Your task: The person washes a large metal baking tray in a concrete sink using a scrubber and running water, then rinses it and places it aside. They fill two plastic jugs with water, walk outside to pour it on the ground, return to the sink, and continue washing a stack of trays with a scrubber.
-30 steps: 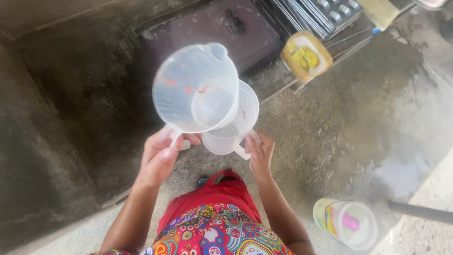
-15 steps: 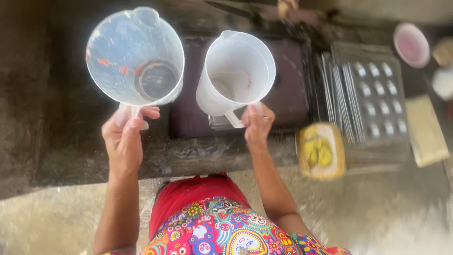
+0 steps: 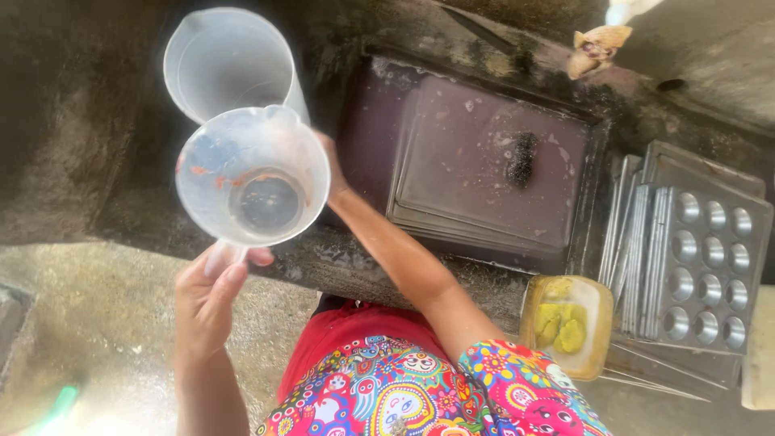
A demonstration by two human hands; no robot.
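- Your left hand [image 3: 211, 295] is bare: no glove, ring or band shows on it.
- Your left forearm [image 3: 211, 387] is uncovered as far as the lower edge of the view.
- Your right forearm [image 3: 395, 254] is bare too, and your right hand is mostly hidden.
- Your top [image 3: 436, 387] is brightly printed, with small cartoon faces and flowers in pink, blue, yellow and white, and its short sleeve [image 3: 517, 375] ends above the elbow.
- Below the top you wear a plain red garment [image 3: 347, 335].
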